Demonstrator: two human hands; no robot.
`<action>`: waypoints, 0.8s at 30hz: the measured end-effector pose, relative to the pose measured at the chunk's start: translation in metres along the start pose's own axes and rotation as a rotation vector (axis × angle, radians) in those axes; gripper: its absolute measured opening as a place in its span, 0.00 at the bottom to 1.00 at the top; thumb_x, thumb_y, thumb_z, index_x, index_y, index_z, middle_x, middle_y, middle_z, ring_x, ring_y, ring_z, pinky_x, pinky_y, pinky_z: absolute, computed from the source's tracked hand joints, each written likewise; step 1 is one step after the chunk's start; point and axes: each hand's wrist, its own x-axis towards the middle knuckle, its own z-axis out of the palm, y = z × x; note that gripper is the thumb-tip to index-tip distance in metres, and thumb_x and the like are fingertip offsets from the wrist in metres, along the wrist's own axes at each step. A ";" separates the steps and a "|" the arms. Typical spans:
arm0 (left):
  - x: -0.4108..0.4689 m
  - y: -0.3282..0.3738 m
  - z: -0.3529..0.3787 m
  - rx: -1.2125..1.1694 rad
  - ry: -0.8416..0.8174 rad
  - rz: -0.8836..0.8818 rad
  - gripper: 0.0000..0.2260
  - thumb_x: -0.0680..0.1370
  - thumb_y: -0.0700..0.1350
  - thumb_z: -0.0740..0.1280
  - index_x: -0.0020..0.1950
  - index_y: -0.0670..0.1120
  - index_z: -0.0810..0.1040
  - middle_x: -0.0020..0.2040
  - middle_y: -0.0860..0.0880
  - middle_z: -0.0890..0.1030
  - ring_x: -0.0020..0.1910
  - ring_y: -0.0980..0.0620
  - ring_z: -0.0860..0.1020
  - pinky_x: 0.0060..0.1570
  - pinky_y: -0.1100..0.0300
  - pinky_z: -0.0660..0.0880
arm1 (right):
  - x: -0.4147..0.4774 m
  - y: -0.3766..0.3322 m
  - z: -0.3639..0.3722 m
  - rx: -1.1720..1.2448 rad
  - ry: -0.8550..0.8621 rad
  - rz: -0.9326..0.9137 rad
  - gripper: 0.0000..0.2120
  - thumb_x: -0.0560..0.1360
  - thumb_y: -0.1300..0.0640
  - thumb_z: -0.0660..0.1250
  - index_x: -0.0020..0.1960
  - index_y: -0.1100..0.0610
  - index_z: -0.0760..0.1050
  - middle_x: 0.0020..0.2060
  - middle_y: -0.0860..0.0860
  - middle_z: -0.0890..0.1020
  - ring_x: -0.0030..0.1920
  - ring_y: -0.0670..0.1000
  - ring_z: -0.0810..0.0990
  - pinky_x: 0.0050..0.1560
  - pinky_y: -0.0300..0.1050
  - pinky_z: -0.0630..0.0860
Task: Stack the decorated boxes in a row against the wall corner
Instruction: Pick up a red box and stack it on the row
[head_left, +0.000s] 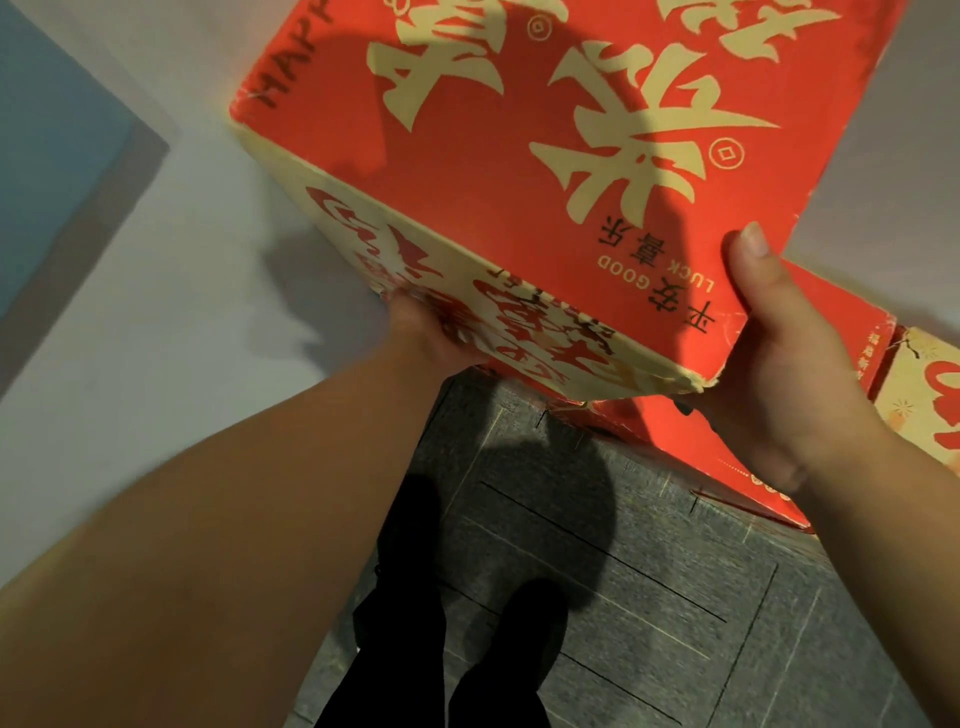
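Observation:
A large red box with cream lettering on top and a cream side with red characters fills the upper middle of the view. My left hand grips its cream side from below, fingers hidden under it. My right hand holds the near right corner, thumb lying on the red top. Below it stands another red box, and a third box with a cream face shows at the right edge.
A white wall runs along the left, with a blue panel at the far left. Grey patterned floor lies below. My legs in black trousers and shoes stand near the boxes.

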 end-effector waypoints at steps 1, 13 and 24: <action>-0.009 -0.001 0.003 0.017 -0.002 -0.001 0.34 0.75 0.65 0.52 0.75 0.47 0.65 0.72 0.44 0.69 0.70 0.37 0.67 0.65 0.30 0.62 | 0.000 0.000 -0.001 -0.020 -0.010 0.002 0.33 0.73 0.38 0.58 0.73 0.54 0.68 0.42 0.45 0.83 0.30 0.41 0.80 0.25 0.33 0.73; -0.246 -0.022 0.063 0.240 0.175 0.083 0.30 0.81 0.60 0.50 0.80 0.49 0.49 0.80 0.45 0.50 0.79 0.42 0.49 0.76 0.48 0.48 | -0.138 -0.084 0.001 -0.317 0.161 0.169 0.59 0.54 0.18 0.63 0.79 0.43 0.54 0.77 0.45 0.62 0.76 0.54 0.62 0.75 0.61 0.56; -0.488 -0.060 0.173 1.170 0.023 0.434 0.35 0.74 0.68 0.55 0.73 0.48 0.68 0.72 0.47 0.71 0.70 0.42 0.70 0.71 0.45 0.63 | -0.318 -0.216 0.058 -0.245 0.362 0.029 0.23 0.82 0.45 0.58 0.72 0.57 0.68 0.59 0.59 0.79 0.63 0.67 0.76 0.64 0.63 0.71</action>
